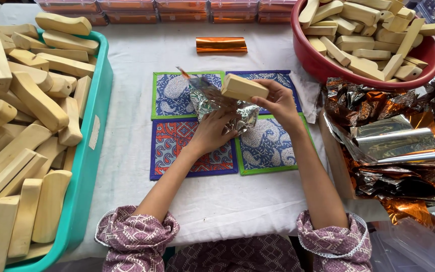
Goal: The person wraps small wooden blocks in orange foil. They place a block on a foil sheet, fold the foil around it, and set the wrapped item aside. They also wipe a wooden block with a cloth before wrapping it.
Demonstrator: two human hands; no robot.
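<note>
A pale wooden block (244, 87), smooth and oblong with rounded ends, sits above the middle of the table, pinched in the right hand (278, 100) with the fingers curled around its near end. Just below it a crinkled sheet of silver foil (217, 103) bunches up loosely; the left hand (212, 132) grips its lower part, fingers closed on the creased metal film. Both hover over four quilted fabric mats (187, 146) with paisley print, bordered green or blue, laid in a square on the white cloth of the table (142, 166).

Toward the far edge lies a flat folded piece of shiny orange foil (221, 44). At the far right corner a red round bowl (328, 68) is heaped with similar wooden pieces; beside it, along the right edge, lies a rumpled pile of silver and orange foil sheets (399, 146). Along the left edge a teal plastic tub (89, 166) brims with more of the wood blocks.
</note>
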